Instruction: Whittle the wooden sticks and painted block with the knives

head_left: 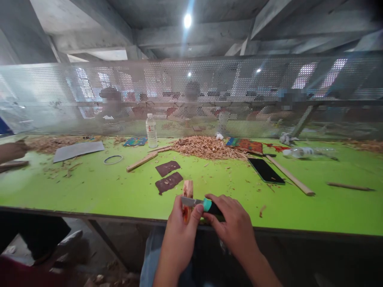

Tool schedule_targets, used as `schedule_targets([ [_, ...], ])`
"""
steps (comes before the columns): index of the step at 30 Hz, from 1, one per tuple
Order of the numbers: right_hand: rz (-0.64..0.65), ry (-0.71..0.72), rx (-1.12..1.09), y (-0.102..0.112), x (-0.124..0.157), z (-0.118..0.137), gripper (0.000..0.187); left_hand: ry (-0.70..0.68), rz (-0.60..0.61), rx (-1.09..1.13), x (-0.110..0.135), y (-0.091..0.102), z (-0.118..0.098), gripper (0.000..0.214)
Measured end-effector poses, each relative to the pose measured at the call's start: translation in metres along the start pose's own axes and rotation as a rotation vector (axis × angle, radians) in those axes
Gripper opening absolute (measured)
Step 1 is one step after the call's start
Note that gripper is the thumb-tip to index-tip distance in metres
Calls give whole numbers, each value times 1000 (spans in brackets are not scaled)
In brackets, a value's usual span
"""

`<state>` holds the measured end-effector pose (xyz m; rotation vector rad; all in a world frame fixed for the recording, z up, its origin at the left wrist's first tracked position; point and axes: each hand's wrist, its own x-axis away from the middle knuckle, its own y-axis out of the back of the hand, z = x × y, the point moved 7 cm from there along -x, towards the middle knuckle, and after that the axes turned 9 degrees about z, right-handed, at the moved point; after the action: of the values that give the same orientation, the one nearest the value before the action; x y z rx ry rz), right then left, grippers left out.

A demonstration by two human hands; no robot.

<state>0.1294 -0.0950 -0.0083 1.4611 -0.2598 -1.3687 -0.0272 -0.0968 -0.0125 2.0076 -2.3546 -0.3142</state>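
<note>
We hold the wood piece (188, 189) upright above the tabletop's (119, 191) near edge, our left hand (179, 233) clamped round its lower half. The knife (199, 204) lies across it, our right hand (231, 225) closed on the handle just right of the wood. We judge shallow strokes best, with the left thumb behind the blade.

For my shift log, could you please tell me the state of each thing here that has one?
left hand, closed around the wood piece, which stands upright.
right hand, gripping the knife, blade against the wood.
water bottle, upright, capped.
second bottle, lying on its side.
phone, flat, screen dark.
</note>
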Motion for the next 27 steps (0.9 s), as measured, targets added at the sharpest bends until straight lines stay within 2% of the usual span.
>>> schedule_targets([
  [9,-60,-66,60,1,-2,2,46,-30,-16,50,-3,1,-5,40],
  [15,-179,-318,45,7,-11,-11,51,-14,-44,130,4,5,-2,42],
  [27,-155,-209,100,6,-11,-5,46,32,8,202,2,4,9,50],
])
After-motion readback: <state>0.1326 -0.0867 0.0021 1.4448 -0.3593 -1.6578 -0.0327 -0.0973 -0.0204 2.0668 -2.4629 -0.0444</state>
